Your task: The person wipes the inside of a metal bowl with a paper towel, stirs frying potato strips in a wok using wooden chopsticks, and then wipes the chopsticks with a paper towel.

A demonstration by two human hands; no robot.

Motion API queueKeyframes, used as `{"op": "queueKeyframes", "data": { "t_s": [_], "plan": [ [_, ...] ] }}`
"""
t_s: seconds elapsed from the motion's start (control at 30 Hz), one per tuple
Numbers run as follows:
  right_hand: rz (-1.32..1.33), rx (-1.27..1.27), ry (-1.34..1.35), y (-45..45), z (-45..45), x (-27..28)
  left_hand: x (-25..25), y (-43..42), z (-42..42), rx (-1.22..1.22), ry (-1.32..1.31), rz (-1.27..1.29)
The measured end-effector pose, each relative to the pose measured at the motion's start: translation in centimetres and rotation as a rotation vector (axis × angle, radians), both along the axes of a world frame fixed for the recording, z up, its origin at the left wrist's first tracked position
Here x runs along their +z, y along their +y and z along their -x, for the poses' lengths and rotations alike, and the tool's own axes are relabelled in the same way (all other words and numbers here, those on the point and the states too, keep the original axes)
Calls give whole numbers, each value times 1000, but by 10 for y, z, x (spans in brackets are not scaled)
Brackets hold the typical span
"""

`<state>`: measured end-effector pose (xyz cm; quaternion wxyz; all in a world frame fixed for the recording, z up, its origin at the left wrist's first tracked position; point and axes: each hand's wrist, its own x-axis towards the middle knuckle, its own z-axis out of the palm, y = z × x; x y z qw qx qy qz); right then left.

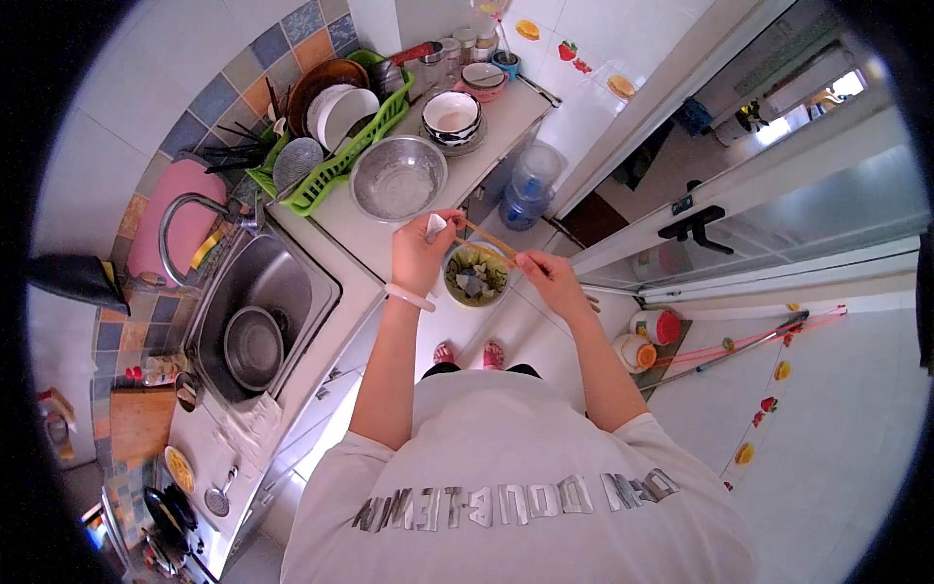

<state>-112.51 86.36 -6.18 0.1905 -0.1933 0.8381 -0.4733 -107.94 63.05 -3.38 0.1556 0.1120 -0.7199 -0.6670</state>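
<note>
My left hand [425, 251] and my right hand [555, 283] are raised in front of me, both closed. Between them stretches a thin orange-brown strip [489, 238], seen as two strands like a loop. I cannot tell exactly what it is. A small white piece [435, 227] shows at my left hand's fingers. Beneath the strip, a round container [449, 284] holds green and pale scraps. On the counter beyond my left hand sits a metal bowl [398, 177] with whitish residue inside.
To the left is a steel sink [309, 282] with a metal basin [253, 347] in it. A green dish rack [326, 185] holds bowls and utensils. A water jug [531, 190] stands on the floor ahead. At right are a door handle [696, 230] and a mop pole [725, 352].
</note>
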Motion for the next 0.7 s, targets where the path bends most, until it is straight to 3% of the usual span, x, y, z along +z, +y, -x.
{"op": "queueKeyframes", "data": {
  "t_s": [0.53, 0.63, 0.7],
  "plan": [
    [-41, -80, 145, -12, -16, -1, 0, -11, -7, 5, -62, -113],
    [-10, -42, 100, -12, -16, 0, 5, -14, -9, -46, -105, -148],
    [179, -62, -140, -13, -18, -3, 7, -16, -10, -84, -90, -246]
  ]
}}
